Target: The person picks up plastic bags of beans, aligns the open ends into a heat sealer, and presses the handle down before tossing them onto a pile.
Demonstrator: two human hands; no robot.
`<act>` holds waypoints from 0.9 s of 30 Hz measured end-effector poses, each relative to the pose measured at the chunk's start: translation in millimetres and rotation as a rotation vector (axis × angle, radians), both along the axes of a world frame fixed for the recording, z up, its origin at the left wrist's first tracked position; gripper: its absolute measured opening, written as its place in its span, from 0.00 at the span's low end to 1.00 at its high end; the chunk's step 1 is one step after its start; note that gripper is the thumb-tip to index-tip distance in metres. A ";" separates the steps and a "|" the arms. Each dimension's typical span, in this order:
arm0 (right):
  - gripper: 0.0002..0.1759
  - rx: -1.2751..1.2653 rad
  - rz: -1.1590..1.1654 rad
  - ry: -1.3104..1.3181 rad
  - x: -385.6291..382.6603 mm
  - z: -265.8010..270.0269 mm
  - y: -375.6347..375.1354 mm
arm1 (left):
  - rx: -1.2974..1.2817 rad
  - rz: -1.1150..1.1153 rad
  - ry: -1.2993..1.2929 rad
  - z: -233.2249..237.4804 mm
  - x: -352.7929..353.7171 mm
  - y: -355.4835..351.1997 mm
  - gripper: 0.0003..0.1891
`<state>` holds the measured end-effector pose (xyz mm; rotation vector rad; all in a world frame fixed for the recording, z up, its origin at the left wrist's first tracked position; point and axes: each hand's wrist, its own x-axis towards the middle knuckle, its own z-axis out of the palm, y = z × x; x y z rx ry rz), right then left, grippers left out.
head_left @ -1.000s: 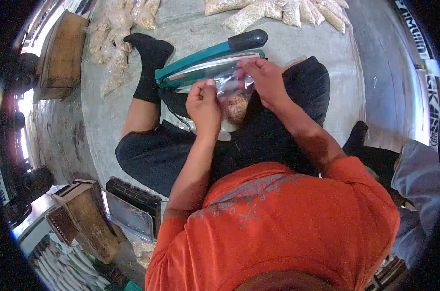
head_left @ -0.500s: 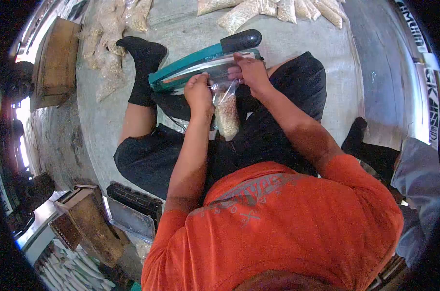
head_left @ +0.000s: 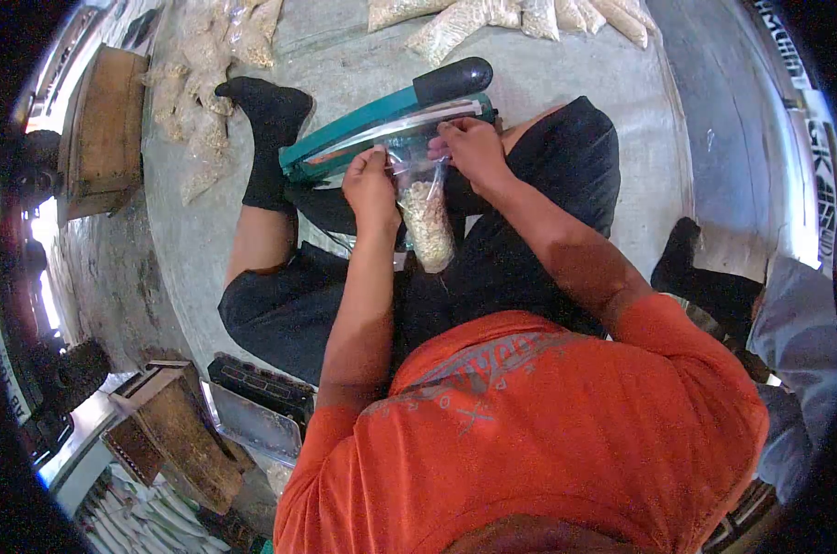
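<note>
A clear plastic bag (head_left: 427, 222), its lower part filled with pale grain-like pieces, hangs over my lap with its open end toward the sealer. My left hand (head_left: 370, 189) pinches the bag's upper left corner between thumb and fingers. On the other side, my right hand (head_left: 475, 155) is closed on the upper right corner, so the mouth is stretched between both hands. Just beyond lies a teal hand-operated impulse sealer (head_left: 363, 123) with a black handle grip, resting across my legs. The bag's top edge overlaps the sealer's near side.
Filled bags (head_left: 465, 30) lie in a row at the far edge of the pale mat (head_left: 345, 55). More bags (head_left: 202, 102) are heaped at the far left. Wooden boxes (head_left: 105, 120) stand left of the mat. Another person's leg (head_left: 714, 277) is at the right.
The right hand has come down and slightly left from the sealer's top edge to the bag's corner. The bag's mouth is now spread straighter between both hands.
</note>
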<state>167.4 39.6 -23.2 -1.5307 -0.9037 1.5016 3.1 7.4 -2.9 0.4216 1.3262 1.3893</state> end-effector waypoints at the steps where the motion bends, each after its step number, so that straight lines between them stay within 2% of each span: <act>1: 0.12 0.006 -0.011 0.052 -2.0 0.3 0.8 | -0.032 0.006 0.011 3.2 0.4 1.0 0.07; 5: 0.11 0.072 -0.038 0.107 -8.2 -14.2 8.7 | -0.032 0.060 -0.057 0.2 3.0 7.4 0.06; 8: 0.11 0.061 -0.031 0.066 -9.4 -1.1 5.7 | 0.012 0.093 -0.085 -20.3 0.4 10.2 0.05; 9: 0.11 0.062 -0.031 0.065 -7.7 -14.4 9.7 | 0.014 0.093 -0.086 -24.9 0.1 12.3 0.05; 11: 0.10 0.221 0.037 -0.192 -3.1 -55.9 17.8 | -0.019 0.100 -0.090 -31.0 -0.8 13.2 0.05; 14: 0.10 0.244 0.025 -0.288 -4.1 -55.7 19.1 | -0.062 0.073 -0.077 -21.0 -1.3 11.7 0.05; 18: 0.11 0.344 0.017 -0.441 -5.9 -97.7 36.1 | -0.017 0.106 -0.140 -27.3 -1.5 16.9 0.05; 20: 0.12 0.575 0.062 -0.577 -6.7 -99.0 33.2 | -0.056 0.099 -0.141 -26.2 -2.9 16.7 0.05; 21: 0.12 0.573 0.064 -0.576 -9.4 -82.8 28.8 | -0.058 0.101 -0.140 -27.9 -4.1 15.9 0.05; 23: 0.13 0.139 -0.054 -0.178 -13.7 -32.2 19.9 | -0.042 0.079 -0.114 -32.4 -4.6 16.3 0.05; 24: 0.13 0.137 -0.055 -0.179 -12.6 -40.6 21.0 | -0.044 0.078 -0.115 -33.4 -4.2 17.0 0.05; 26: 0.13 0.272 -0.038 -0.444 -8.3 -68.1 25.5 | -0.029 0.093 -0.103 -34.5 -3.3 18.1 0.05; 27: 0.13 0.271 -0.040 -0.445 -7.2 -66.6 24.8 | -0.030 0.091 -0.104 -32.5 -2.6 18.2 0.05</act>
